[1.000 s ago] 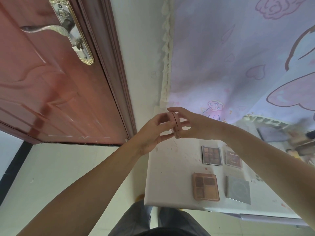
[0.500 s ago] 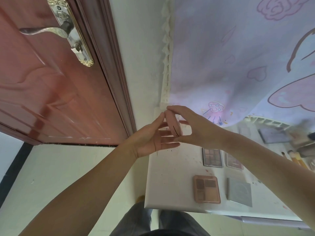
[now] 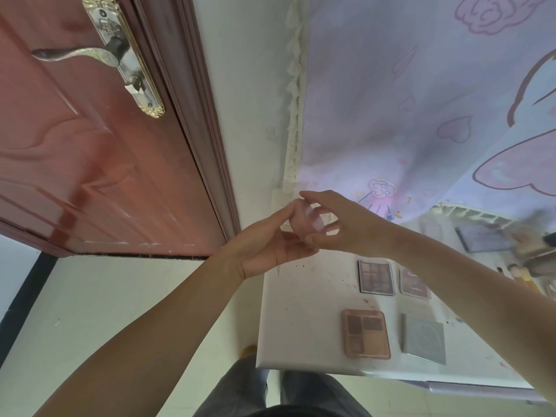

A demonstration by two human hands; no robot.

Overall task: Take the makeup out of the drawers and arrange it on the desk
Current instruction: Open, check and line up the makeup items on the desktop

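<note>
Four palettes lie on the worktop point(image 3: 301, 326) in two rows. The near row has one palette point(image 3: 366, 333) on the left and another point(image 3: 424, 338) just right of it. The far row has a third point(image 3: 376, 277) on the left and a fourth point(image 3: 413, 285) beside it. Left of the worktop stands a door point(image 3: 90, 145); behind it hangs a curtain point(image 3: 421, 100).

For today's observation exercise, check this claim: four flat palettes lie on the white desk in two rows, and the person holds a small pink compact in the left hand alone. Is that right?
One detail is wrong. The head view shows the small pink compact pinched by the right hand, with the left hand touching it too. The four palettes on the white desk are as stated.
</note>
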